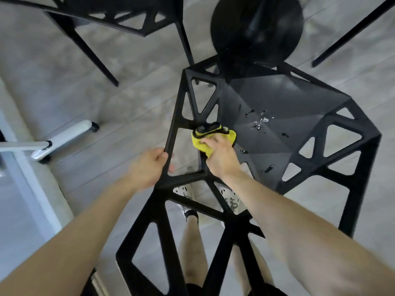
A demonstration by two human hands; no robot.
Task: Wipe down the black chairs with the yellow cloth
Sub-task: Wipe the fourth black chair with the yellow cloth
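A black chair (pixel 284 116) with a lattice of triangular openings stands right below me, its seat spotted with drops of liquid. My left hand (pixel 149 167) grips the outer bar of the chair's frame on the left side. My right hand (pixel 222 159) holds the yellow cloth (pixel 203 144) bunched against an inner bar of the frame, beside the seat's near left corner. Part of the cloth is hidden under my fingers.
A second black chair (pixel 119 16) stands at the top left, and a round black table base (pixel 256 28) at the top centre. A white wheeled leg (pixel 64 135) lies on the grey floor at the left. My legs and feet show through the chair's back.
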